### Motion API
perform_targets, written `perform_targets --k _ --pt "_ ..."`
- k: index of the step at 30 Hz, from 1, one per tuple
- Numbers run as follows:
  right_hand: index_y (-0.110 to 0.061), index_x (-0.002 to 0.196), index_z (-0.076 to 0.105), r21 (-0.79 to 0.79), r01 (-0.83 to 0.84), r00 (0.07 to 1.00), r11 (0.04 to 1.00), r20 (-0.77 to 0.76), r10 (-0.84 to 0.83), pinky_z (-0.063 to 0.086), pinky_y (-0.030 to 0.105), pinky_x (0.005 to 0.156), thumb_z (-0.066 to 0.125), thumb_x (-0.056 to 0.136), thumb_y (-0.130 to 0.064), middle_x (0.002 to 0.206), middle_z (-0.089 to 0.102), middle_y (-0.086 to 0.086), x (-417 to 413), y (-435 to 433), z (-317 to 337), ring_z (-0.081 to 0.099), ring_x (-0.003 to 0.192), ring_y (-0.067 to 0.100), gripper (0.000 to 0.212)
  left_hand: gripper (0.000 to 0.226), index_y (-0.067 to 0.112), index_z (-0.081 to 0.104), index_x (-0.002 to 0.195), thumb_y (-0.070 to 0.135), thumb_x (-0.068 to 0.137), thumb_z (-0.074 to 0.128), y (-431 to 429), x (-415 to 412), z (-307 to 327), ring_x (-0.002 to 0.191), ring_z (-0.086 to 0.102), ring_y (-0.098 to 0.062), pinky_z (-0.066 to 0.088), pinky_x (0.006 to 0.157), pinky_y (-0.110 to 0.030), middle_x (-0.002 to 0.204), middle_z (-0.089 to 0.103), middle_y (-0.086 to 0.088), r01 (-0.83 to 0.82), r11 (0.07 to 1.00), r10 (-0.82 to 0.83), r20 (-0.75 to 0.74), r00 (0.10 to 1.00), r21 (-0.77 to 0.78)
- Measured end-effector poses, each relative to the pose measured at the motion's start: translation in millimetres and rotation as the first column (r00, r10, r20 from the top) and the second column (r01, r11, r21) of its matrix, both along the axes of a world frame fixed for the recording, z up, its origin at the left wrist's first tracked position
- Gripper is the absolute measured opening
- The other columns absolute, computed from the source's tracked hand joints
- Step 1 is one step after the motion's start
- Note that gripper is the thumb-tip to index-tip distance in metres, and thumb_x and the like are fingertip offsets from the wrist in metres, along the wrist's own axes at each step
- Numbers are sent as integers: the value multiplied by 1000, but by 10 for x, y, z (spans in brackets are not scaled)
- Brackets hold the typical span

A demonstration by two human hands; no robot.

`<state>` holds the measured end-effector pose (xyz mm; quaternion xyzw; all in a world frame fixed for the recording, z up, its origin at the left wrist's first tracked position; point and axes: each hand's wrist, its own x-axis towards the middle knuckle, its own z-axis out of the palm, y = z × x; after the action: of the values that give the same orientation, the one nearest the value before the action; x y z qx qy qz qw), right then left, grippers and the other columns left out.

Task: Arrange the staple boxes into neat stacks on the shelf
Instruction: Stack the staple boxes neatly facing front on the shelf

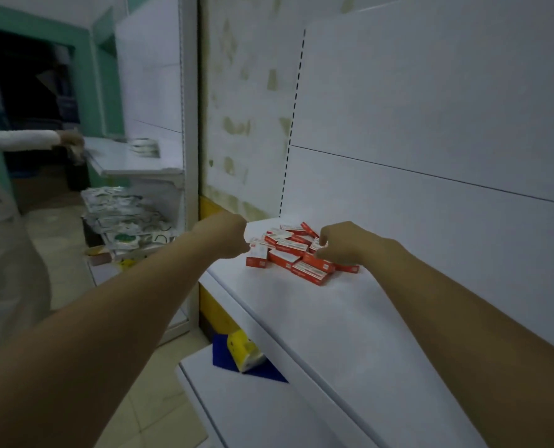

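Task's thing: the small red-and-white cardboard staple boxes (296, 253) lie in one loose heap on the white metal shelf (301, 318), close to its back panel and towards its far end.
Done: judging by the heap, nothing yet. The boxes lie at all angles, some leaning on others, and no neat stack shows anywhere on the shelf.
Left to do: nearly the whole job, as you still have the heap to sort into squared-up stacks.
Your left hand (227, 236): at the heap's left edge, fingers curled away from the camera. You cannot tell from here whether it holds a box or only touches one.
Your right hand (343, 244): over the heap's right side, thumb and fingers narrowed round one box on top.
Hidden: the boxes under your right hand and the fingertips of your left.
Hard to make out: dim light blurs the print on the boxes, and their number is unclear.
Aside: a person's white sleeve (17, 139) reaches towards a neighbouring shelf (133, 160) at far left. A yellow packet (241, 349) lies on the lower shelf (220, 399).
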<state>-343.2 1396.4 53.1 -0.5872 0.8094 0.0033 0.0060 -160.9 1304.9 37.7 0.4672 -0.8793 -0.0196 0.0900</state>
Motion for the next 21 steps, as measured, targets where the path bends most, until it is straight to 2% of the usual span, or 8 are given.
perform_targets --k 3,8,13,21 --pt "-9 120 55 10 -11 1000 1000 -7 11 46 29 82 51 93 -31 119 59 9 -34 -376 -8 58 104 22 35 41 8 53 125 32 92 55 -347 -45 -48 107 56 -24 45 81 -28 121 58 -9 6 1000 -6 1 1000 9" --pt "-5 118 58 -10 -16 999 1000 -46 15 47 36 93 51 92 -22 119 60 13 -266 -1039 -59 56 109 26 32 39 7 54 120 33 92 54 -1018 -254 -139 89 52 -19 43 71 -26 112 59 -7 28 1000 -28 9 1000 12" --pt "-8 119 60 32 28 1000 999 1 -28 47 35 94 55 90 -20 119 61 9 -636 -1603 -138 56 109 24 31 34 8 56 117 31 92 55 -1603 -534 -201 85 52 -18 46 71 -27 101 57 -5 67 997 -69 53 996 33" --pt "-14 124 56 73 159 980 984 107 -167 42 29 94 61 88 -17 127 55 7 -1131 -1841 -368 52 114 20 36 34 8 56 117 29 91 54 -2164 -1056 -222 101 58 -23 48 81 -30 116 60 -8 177 984 -179 59 982 37"
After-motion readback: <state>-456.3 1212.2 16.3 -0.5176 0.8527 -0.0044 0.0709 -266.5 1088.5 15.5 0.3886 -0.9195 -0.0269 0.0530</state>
